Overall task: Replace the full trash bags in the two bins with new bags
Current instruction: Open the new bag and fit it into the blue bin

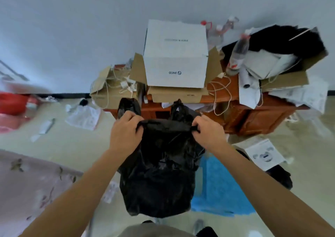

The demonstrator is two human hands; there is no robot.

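Note:
A black plastic trash bag [159, 173] hangs in front of me, held up by its top edge. My left hand [125, 129] grips the bag's left top corner, with one handle loop sticking up behind it. My right hand [208, 131] pinches the right top corner, and the other handle loop rises just left of it. The top edge is stretched between both hands. The bag's body droops, crumpled, toward the floor. No bin shows clearly; a dark shape [279, 177] at the lower right is partly hidden.
A wooden cabinet [253, 117] stands ahead, piled with cardboard boxes, a white box [175, 55], cables, papers and plastic bottles [237, 55]. A blue mat [219, 187] lies on the floor at right, a pink floral cloth [32, 186] at left. Papers litter the floor; red items [12, 106] sit far left.

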